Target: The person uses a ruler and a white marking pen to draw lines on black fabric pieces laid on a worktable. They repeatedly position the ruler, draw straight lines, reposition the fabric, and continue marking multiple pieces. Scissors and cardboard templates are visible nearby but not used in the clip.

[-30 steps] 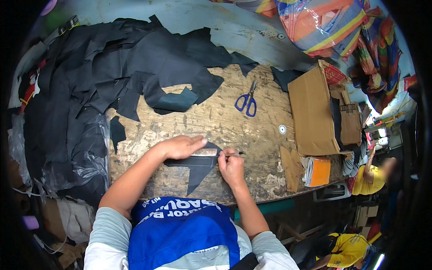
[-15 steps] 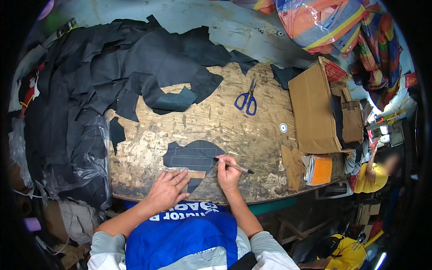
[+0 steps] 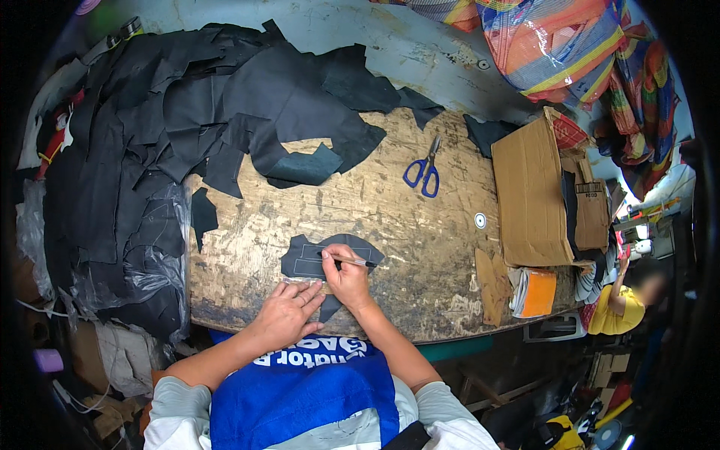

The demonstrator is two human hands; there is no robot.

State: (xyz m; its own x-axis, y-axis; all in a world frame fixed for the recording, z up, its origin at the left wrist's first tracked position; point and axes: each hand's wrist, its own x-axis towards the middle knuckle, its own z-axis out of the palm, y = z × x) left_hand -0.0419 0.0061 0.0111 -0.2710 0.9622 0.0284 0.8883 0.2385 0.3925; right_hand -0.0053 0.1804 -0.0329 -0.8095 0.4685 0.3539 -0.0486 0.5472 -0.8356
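A dark leather-like piece point(image 3: 300, 245) with pale ruled lines drawn on it lies on the worn wooden table in front of me. My left hand point(image 3: 289, 309) rests flat at its near edge, fingers spread and pressing down. A thin straight strip under those fingertips is mostly hidden. Over the middle of the piece, my right hand point(image 3: 348, 279) grips a pen point(image 3: 352, 260), its tip on or just above the drawn lines; the fingers hide exactly where it touches. The two hands are close together, and a narrow pointed part of the dark piece shows between them.
Blue-handled scissors point(image 3: 424, 174) lie farther back on the wooden table point(image 3: 450, 247). Dark sheets point(image 3: 180, 120) are heaped at the left and back. On the right stand a cardboard box point(image 3: 534, 196) and an orange-and-white bundle point(image 3: 537, 292). A person in yellow point(image 3: 619, 304) is beyond.
My right hand has moved left across the dark piece with the pen, coming near my left hand. The left hand stays pressed down. The whole view has shifted slightly.
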